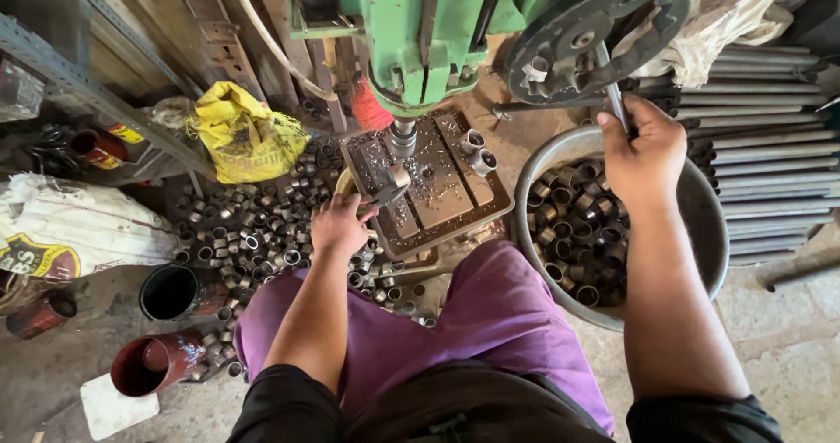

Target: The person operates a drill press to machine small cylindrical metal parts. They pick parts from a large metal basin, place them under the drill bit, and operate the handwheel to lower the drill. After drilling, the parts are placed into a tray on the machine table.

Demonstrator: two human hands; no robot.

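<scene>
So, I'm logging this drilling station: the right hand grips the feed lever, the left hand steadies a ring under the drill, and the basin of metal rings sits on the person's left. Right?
Not quite. The head view shows the basin on the person's right, below the right hand on the feed lever. On the left the metal rings lie loose on the floor. The left hand is at the drill table, as you said.

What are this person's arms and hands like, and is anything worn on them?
Both hands are bare: no gloves, rings or watch show on the left hand or the right hand. The forearms are uncovered too. Short black sleeves end near the elbows at the bottom of the picture. Purple trousers cover the lap.
</scene>
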